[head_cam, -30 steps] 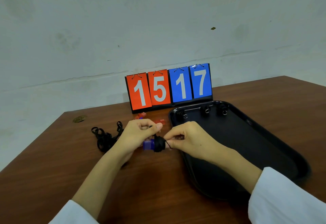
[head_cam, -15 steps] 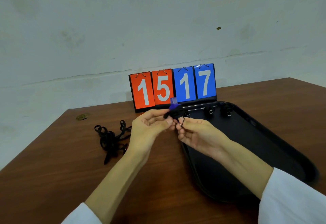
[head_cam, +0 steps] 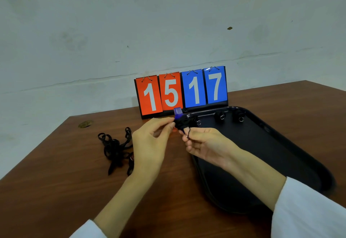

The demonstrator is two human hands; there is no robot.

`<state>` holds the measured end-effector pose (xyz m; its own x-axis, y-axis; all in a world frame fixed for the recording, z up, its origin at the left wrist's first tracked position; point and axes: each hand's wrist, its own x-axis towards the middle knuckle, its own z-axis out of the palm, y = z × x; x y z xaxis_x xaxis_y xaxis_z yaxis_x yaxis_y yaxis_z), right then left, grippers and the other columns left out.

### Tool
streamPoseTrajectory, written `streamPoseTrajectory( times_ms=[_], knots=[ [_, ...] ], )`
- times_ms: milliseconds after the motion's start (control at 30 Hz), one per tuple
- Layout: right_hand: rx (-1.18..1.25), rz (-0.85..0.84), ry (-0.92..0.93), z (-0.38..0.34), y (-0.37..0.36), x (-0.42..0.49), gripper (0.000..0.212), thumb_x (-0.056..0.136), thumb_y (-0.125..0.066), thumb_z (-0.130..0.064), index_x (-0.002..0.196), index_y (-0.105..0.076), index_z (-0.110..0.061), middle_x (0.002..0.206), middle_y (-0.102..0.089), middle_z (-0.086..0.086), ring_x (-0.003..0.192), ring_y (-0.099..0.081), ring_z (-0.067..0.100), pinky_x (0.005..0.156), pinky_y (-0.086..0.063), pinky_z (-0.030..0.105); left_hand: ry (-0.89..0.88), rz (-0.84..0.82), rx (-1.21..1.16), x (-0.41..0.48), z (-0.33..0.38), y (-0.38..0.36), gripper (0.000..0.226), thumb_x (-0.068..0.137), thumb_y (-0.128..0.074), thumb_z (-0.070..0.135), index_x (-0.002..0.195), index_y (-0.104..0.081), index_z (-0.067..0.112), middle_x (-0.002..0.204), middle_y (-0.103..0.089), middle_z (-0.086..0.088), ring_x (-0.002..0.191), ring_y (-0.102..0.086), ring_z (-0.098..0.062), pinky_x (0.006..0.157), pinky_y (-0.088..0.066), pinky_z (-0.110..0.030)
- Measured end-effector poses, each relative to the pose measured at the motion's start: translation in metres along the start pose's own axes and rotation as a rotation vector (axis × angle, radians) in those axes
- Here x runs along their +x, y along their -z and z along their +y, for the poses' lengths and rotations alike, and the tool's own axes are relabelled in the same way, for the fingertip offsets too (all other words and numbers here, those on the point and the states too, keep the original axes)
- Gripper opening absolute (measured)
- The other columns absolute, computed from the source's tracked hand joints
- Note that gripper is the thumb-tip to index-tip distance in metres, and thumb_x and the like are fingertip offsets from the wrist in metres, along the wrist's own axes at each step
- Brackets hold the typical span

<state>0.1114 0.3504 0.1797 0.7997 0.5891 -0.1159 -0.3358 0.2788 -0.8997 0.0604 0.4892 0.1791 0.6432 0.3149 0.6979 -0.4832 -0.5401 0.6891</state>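
Left hand (head_cam: 149,144): thumb and forefinger pinch the cord-wrapped body of the blue whistle (head_cam: 178,112) from its left; the other fingers are loosely curled.
Right hand (head_cam: 204,144): palm up, fingertips pinching the loose tail of the black cord (head_cam: 182,122) just below the whistle.
Whistle axis: roughly upright, blue end up, held in the air between both hands.
Key relation: the black tray (head_cam: 262,153) lies to the right; the right hand is nearer it, and three wound bundles (head_cam: 221,116) sit along the tray's far edge.
Loose lanyards (head_cam: 116,147): heaped on the table (head_cam: 56,191), left of the left hand.
Writing: the scoreboard (head_cam: 181,91) reads 15 on red and 17 on blue.

Scoreboard (head_cam: 180,91) walls the back, tray (head_cam: 262,153) right, cords (head_cam: 114,147) left.
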Motion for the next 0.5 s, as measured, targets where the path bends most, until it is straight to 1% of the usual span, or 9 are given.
streamPoseTrajectory(
  times_ms=[67, 133, 233, 300, 367, 433, 500],
  knots=[
    [-0.040, 0.022, 0.021, 0.001, 0.001, 0.001, 0.012, 0.085, -0.062, -0.011, 0.091, -0.070, -0.005, 0.067, -0.065, 0.001, 0.058, -0.056, 0.006, 0.060, -0.051, 0.019, -0.095, -0.037, 0.109, -0.003, -0.002, -0.001, 0.023, 0.083, -0.066, 0.009, 0.103, -0.067, 0.020, 0.094, -0.066, 0.014, 0.093, -0.061, 0.007, 0.079, -0.046, -0.006],
    [-0.098, 0.040, 0.041, 0.002, 0.002, 0.001, 0.012, 0.086, -0.062, -0.011, 0.093, -0.070, -0.005, 0.067, -0.065, 0.001, 0.058, -0.056, 0.006, 0.062, -0.050, 0.019, -0.109, -0.046, 0.152, -0.004, -0.003, -0.003, 0.022, 0.082, -0.068, 0.013, 0.103, -0.068, 0.020, 0.094, -0.066, 0.013, 0.094, -0.059, 0.008, 0.078, -0.044, -0.004],
    [-0.198, 0.060, 0.067, 0.003, 0.002, 0.000, 0.017, 0.086, -0.062, -0.012, 0.097, -0.070, -0.002, 0.068, -0.066, 0.002, 0.058, -0.055, 0.005, 0.063, -0.050, 0.019, -0.086, -0.030, 0.146, -0.001, -0.007, -0.002, 0.019, 0.082, -0.068, 0.012, 0.098, -0.069, 0.021, 0.090, -0.067, 0.013, 0.091, -0.058, 0.014, 0.077, -0.042, -0.002],
    [-0.253, 0.086, 0.085, 0.004, 0.002, 0.000, 0.018, 0.086, -0.062, -0.012, 0.097, -0.070, -0.001, 0.069, -0.066, 0.002, 0.059, -0.055, 0.006, 0.062, -0.050, 0.018, -0.126, -0.064, 0.201, 0.001, -0.011, -0.002, 0.019, 0.082, -0.067, 0.011, 0.100, -0.070, 0.019, 0.091, -0.066, 0.012, 0.089, -0.056, 0.016, 0.077, -0.042, -0.002],
    [-0.278, 0.107, 0.090, 0.004, 0.002, 0.000, 0.018, 0.086, -0.062, -0.012, 0.097, -0.070, -0.001, 0.069, -0.065, 0.002, 0.059, -0.055, 0.006, 0.061, -0.050, 0.018, -0.208, -0.119, 0.300, 0.002, -0.015, -0.001, 0.021, 0.082, -0.068, 0.008, 0.102, -0.071, 0.013, 0.093, -0.066, 0.008, 0.089, -0.055, 0.013, 0.079, -0.041, 0.000],
    [-0.281, 0.113, 0.073, 0.004, 0.003, 0.000, 0.017, 0.087, -0.062, -0.012, 0.096, -0.070, -0.001, 0.069, -0.066, 0.002, 0.059, -0.055, 0.006, 0.060, -0.050, 0.017, -0.289, -0.152, 0.386, 0.003, -0.020, 0.000, 0.020, 0.081, -0.069, 0.004, 0.101, -0.071, 0.008, 0.092, -0.069, 0.001, 0.090, -0.054, 0.005, 0.080, -0.040, 0.001],
    [-0.251, 0.099, 0.032, 0.005, 0.002, 0.000, 0.016, 0.087, -0.062, -0.011, 0.096, -0.070, -0.001, 0.068, -0.066, 0.002, 0.059, -0.054, 0.006, 0.059, -0.050, 0.017, -0.328, -0.162, 0.419, 0.005, -0.023, 0.003, 0.018, 0.081, -0.068, 0.002, 0.098, -0.071, 0.007, 0.090, -0.070, 0.000, 0.089, -0.056, -0.002, 0.079, -0.043, -0.003]
  ],
)
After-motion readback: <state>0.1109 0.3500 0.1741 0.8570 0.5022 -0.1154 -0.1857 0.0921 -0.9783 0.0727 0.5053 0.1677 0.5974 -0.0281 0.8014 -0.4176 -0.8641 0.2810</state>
